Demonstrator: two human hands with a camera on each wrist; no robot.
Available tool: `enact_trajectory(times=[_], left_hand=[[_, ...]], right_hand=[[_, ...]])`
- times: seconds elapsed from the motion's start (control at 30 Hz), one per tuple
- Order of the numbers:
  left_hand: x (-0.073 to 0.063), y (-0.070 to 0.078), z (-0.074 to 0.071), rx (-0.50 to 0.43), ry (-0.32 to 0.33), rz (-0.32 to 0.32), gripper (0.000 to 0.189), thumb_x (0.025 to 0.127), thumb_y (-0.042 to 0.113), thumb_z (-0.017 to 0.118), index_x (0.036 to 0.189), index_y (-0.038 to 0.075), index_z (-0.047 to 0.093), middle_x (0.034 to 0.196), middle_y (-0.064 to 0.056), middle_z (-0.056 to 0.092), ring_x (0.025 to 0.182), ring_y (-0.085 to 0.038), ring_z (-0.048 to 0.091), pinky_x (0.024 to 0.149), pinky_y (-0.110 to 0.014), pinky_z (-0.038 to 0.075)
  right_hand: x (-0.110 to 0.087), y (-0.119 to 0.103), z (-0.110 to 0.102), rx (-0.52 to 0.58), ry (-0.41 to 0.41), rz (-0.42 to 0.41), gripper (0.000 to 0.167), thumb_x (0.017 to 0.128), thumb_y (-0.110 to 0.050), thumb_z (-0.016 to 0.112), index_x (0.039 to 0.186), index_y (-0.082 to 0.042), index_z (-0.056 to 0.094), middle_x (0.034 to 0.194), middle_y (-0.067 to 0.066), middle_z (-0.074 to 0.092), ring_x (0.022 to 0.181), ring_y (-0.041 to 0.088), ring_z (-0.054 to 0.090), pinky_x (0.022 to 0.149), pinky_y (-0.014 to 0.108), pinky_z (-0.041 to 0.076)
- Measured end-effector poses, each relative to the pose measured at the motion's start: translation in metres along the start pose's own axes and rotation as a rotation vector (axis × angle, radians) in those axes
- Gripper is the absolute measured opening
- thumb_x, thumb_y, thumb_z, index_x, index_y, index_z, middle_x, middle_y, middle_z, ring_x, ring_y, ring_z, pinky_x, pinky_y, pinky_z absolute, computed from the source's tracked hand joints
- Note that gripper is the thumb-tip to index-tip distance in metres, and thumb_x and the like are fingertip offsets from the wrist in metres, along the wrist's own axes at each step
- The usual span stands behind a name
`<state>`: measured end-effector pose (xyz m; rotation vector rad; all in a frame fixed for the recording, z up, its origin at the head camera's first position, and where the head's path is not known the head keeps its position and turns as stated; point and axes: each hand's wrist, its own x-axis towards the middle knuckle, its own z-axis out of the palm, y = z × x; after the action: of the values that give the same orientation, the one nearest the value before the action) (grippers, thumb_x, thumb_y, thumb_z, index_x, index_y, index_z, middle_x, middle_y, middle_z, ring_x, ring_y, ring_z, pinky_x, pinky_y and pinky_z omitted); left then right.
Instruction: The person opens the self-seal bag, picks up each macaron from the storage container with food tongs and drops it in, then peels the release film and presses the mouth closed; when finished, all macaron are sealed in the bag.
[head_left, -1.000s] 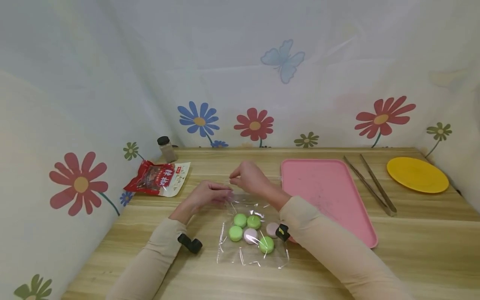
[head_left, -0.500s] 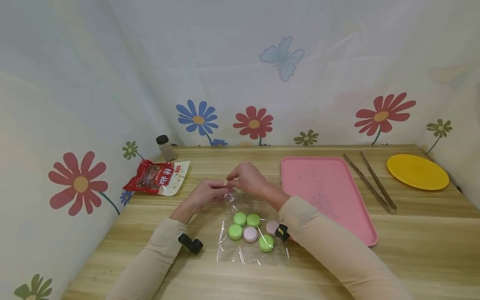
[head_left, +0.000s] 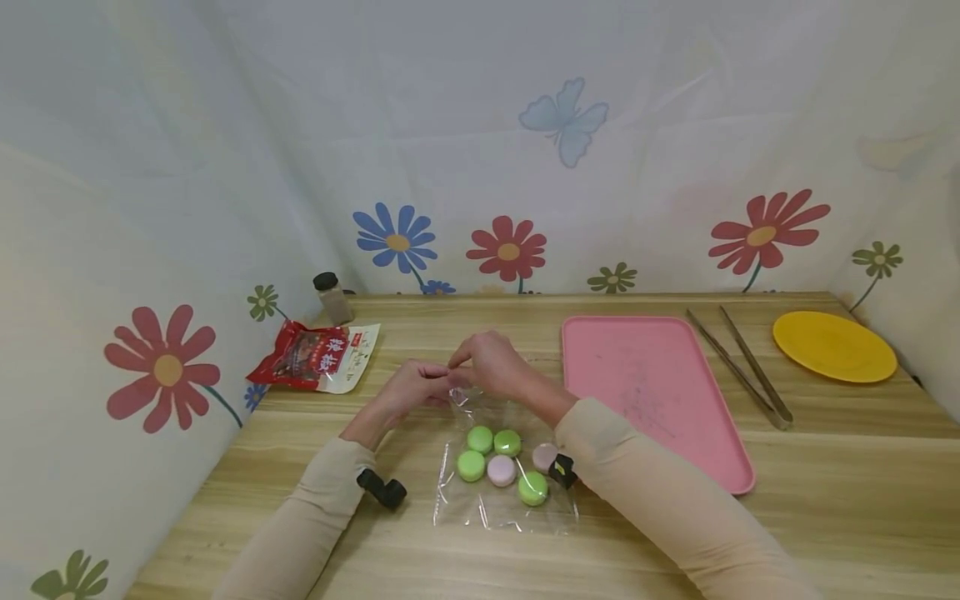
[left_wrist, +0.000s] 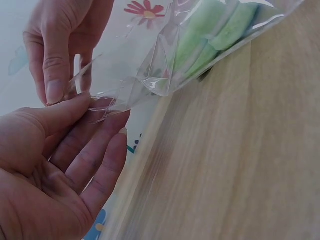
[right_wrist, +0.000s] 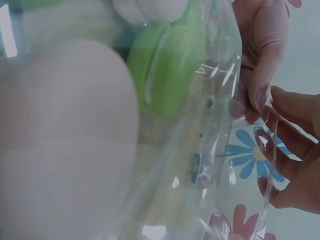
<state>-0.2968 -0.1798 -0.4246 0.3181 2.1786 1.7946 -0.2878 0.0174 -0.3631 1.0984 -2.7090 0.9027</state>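
A clear plastic bag (head_left: 487, 508) lies on the wooden table between my forearms. Several green macarons (head_left: 471, 466) and two pale pink macarons (head_left: 501, 470) are inside it. At the bag's far end, my left hand (head_left: 412, 390) pinches the film between thumb and fingers. Right beside it, my right hand (head_left: 491, 362) pinches the same edge, its fingertips close against the left ones. In the left wrist view, the left hand (left_wrist: 65, 160) is palm up with the right hand (left_wrist: 65, 45) above it. Film stretches between the fingers of the right hand (right_wrist: 295, 150) in the right wrist view.
To the right lies a pink tray (head_left: 637, 375), partly covered by the right sleeve. Metal tongs (head_left: 746, 367) and a yellow plate (head_left: 835, 347) are farther right. A red food packet (head_left: 315, 357) and a black-lidded jar (head_left: 333, 298) stand at the back left, near a flowered curtain (head_left: 450, 150).
My right hand has come slightly left and down, bringing its fingertips against the left hand's at the bag's edge. The left hand and the macarons have hardly moved.
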Motion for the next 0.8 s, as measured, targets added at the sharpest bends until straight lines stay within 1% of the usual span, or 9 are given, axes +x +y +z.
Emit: enact_trajectory(times=[0.1, 0.23, 0.4, 0.57, 0.73, 0.8], left_hand=[[0.0006, -0.0004, -0.0003, -0.007, -0.009, 0.010, 0.030, 0.098, 0.004, 0.060, 0.121, -0.016, 0.062, 0.099, -0.010, 0.074, 0.078, -0.013, 0.070, 0.076, -0.033, 0.060], [0.0012, -0.0010, -0.0010, 0.000, -0.018, 0.017, 0.031, 0.098, 0.005, 0.061, 0.121, -0.015, 0.063, 0.099, -0.011, 0.074, 0.079, -0.013, 0.071, 0.078, -0.034, 0.060], [0.0017, -0.0024, -0.0020, 0.011, -0.015, 0.016, 0.032, 0.098, 0.008, 0.063, 0.123, -0.012, 0.064, 0.101, -0.012, 0.074, 0.079, -0.014, 0.071, 0.079, -0.036, 0.060], [0.0020, -0.0032, -0.0024, 0.010, -0.018, 0.011, 0.033, 0.098, 0.009, 0.063, 0.124, -0.012, 0.063, 0.105, -0.013, 0.073, 0.081, -0.015, 0.071, 0.080, -0.036, 0.059], [0.0018, -0.0029, -0.0023, 0.009, -0.024, 0.016, 0.032, 0.099, 0.006, 0.061, 0.124, -0.014, 0.062, 0.106, -0.015, 0.073, 0.082, -0.014, 0.072, 0.081, -0.037, 0.059], [0.0021, -0.0036, -0.0020, 0.001, -0.027, 0.019, 0.032, 0.099, 0.005, 0.060, 0.124, -0.015, 0.062, 0.105, -0.015, 0.073, 0.082, -0.014, 0.072, 0.081, -0.037, 0.059]], right_hand=[[0.0001, -0.0005, 0.0004, -0.003, 0.020, -0.023, 0.012, 0.090, -0.014, 0.077, 0.099, -0.007, 0.080, 0.099, 0.006, 0.076, 0.098, 0.020, 0.069, 0.089, 0.034, 0.053], [-0.0005, -0.0003, 0.0007, -0.053, 0.028, -0.063, 0.012, 0.090, -0.014, 0.076, 0.099, -0.007, 0.081, 0.099, 0.006, 0.076, 0.098, 0.020, 0.070, 0.089, 0.035, 0.053], [-0.0014, -0.0002, 0.0003, -0.108, 0.012, -0.069, 0.013, 0.090, -0.017, 0.077, 0.099, -0.009, 0.080, 0.102, 0.004, 0.076, 0.101, 0.021, 0.069, 0.091, 0.044, 0.050], [-0.0012, 0.0010, 0.0007, -0.115, -0.007, -0.058, 0.014, 0.091, -0.018, 0.076, 0.101, -0.010, 0.080, 0.105, 0.003, 0.076, 0.104, 0.021, 0.068, 0.092, 0.050, 0.048], [-0.0015, 0.0041, 0.0022, -0.111, 0.015, -0.075, 0.012, 0.092, -0.015, 0.074, 0.101, -0.010, 0.080, 0.104, 0.003, 0.076, 0.102, 0.021, 0.069, 0.091, 0.049, 0.049], [-0.0018, 0.0044, 0.0021, -0.087, 0.025, -0.074, 0.012, 0.092, -0.014, 0.073, 0.100, -0.009, 0.080, 0.104, 0.004, 0.076, 0.102, 0.021, 0.069, 0.092, 0.046, 0.050]])
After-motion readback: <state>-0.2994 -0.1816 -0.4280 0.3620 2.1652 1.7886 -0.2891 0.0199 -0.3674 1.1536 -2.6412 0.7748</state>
